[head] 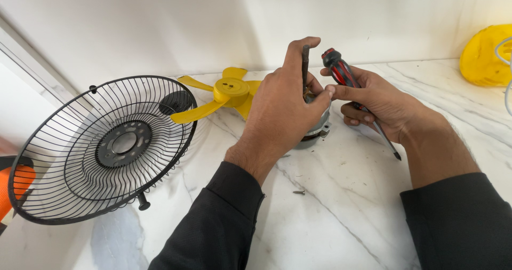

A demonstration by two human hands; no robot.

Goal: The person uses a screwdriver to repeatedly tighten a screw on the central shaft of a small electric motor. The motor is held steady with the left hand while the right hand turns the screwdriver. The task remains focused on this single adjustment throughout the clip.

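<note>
At nine o'clock on the white marble table [341,216], a black wire fan guard [104,147] lies dished upward, and an orange thing [13,187] shows just past its left rim. Toward eleven o'clock lies a yellow fan blade [226,95], its nearest tip touching or overlapping the guard's rim. At the centre, the left hand [282,113] rests over a grey fan motor [317,131], its grip closed on the motor's dark upright shaft [305,67]. Below it, at six o'clock, a small screw [298,192] lies loose on the table. Just right of the shaft, the right hand [381,107] has its grip closed around a red-and-black screwdriver [346,81], tip slanting down toward four o'clock. At two o'clock sits a yellow housing [485,57].
</note>
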